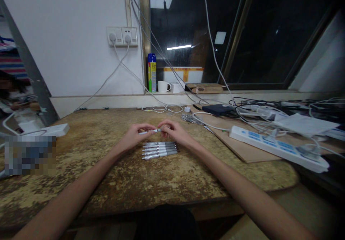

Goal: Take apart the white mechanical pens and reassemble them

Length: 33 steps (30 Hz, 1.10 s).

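Observation:
Between my two hands a white pen (147, 132) lies roughly level above the table. My left hand (137, 133) pinches its left part with thumb and fingers. At its grey right end, my right hand (170, 129) is closed on the pen, the fingertips partly hidden. Just below the hands, several white pens with grey grips (159, 151) lie side by side in a row on the worn wooden table (121, 186), their grey ends to the right.
At the right, a white power strip (277, 147) and tangled cables lie on and beside a brown board (242, 150). Another power strip (58, 130) is at the left. A spray can (152, 73) and a mug (163, 86) stand on the sill. A person is at the far left.

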Each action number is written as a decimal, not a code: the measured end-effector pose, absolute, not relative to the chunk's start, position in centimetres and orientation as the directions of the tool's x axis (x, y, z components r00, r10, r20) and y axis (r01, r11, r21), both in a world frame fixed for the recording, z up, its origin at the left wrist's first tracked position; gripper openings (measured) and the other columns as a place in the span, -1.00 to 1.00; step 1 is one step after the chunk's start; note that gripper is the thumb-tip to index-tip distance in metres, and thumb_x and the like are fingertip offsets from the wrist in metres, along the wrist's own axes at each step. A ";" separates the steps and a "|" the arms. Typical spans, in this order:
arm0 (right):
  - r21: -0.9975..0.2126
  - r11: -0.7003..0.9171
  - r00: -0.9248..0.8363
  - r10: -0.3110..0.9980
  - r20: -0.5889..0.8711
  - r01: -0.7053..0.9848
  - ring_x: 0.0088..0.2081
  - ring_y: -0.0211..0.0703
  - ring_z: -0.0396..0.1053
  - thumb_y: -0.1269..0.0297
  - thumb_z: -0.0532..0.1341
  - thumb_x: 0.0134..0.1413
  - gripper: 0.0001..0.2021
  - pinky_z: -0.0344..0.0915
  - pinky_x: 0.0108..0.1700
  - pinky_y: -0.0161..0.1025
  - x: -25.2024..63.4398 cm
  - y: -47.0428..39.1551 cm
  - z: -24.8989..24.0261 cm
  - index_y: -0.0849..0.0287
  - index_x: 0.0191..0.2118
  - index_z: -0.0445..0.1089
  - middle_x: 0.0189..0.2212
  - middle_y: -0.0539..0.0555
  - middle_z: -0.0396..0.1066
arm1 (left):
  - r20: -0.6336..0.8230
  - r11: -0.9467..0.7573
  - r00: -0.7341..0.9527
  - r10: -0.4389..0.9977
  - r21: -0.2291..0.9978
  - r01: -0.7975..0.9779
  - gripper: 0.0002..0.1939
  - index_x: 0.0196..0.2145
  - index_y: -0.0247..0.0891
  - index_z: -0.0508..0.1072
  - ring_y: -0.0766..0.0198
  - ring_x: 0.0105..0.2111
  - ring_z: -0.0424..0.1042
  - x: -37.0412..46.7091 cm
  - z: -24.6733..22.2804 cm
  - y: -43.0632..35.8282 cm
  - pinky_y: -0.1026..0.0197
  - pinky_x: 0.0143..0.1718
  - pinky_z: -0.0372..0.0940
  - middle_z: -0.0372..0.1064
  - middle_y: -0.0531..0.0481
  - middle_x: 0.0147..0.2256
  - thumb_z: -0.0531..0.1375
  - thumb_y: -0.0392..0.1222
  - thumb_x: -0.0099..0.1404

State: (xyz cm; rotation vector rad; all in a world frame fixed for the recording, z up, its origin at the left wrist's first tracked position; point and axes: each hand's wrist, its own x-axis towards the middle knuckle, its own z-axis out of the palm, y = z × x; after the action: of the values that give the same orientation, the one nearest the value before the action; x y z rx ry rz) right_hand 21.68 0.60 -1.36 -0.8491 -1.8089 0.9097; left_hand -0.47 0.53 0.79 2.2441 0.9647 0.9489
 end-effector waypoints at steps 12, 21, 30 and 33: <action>-0.836 0.522 -0.356 0.823 0.443 0.166 -0.43 -0.22 0.34 0.23 0.18 0.18 -0.82 0.25 -0.33 -0.28 21.7 0.6 -1.3 0.16 -0.15 0.43 -0.50 -0.05 0.37 | 0.394 -0.614 0.505 0.768 0.679 0.402 -0.64 -0.11 -0.17 0.62 0.12 -0.16 0.49 -0.4 0.9 0.4 0.16 -0.12 0.32 0.58 -0.07 -0.12 0.20 0.08 0.30; -0.834 0.526 -0.364 0.819 0.444 0.165 -0.42 -0.22 0.32 0.21 0.19 0.20 -0.81 0.22 -0.34 -0.28 21.7 0.6 -1.2 0.16 -0.14 0.43 -0.49 -0.04 0.37 | 0.387 -0.602 0.498 0.776 0.691 0.401 -0.63 -0.11 -0.20 0.62 0.14 -0.19 0.50 -0.4 0.7 0.6 0.19 -0.16 0.33 0.59 -0.09 -0.13 0.21 0.08 0.30; -0.821 0.538 -0.377 0.812 0.445 0.191 -0.41 -0.21 0.28 0.12 0.16 0.25 -0.77 0.18 -0.33 -0.28 21.7 0.1 -1.0 0.14 -0.13 0.42 -0.47 -0.04 0.31 | 0.330 -0.533 0.505 0.797 0.777 0.334 -0.58 -0.08 -0.24 0.58 0.13 -0.21 0.53 -0.4 0.5 0.7 0.09 -0.09 0.39 0.58 -0.11 -0.15 0.24 0.11 0.27; -0.810 0.557 -0.398 0.796 0.457 0.183 -0.42 -0.21 0.22 0.12 0.14 0.27 -0.77 0.13 -0.36 -0.30 21.8 -0.3 -0.7 0.11 -0.09 0.40 -0.49 -0.07 0.24 | 0.344 -0.535 0.493 0.799 0.781 0.323 -0.59 -0.12 -0.24 0.60 0.10 -0.18 0.54 -0.5 0.4 0.8 0.08 -0.07 0.39 0.59 -0.11 -0.16 0.27 0.11 0.23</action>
State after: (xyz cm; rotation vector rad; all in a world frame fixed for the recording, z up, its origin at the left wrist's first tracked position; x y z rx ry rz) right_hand 21.76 -0.27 -0.74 -0.7955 -1.8882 0.8536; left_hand -0.51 0.83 0.43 2.0883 0.9189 0.9432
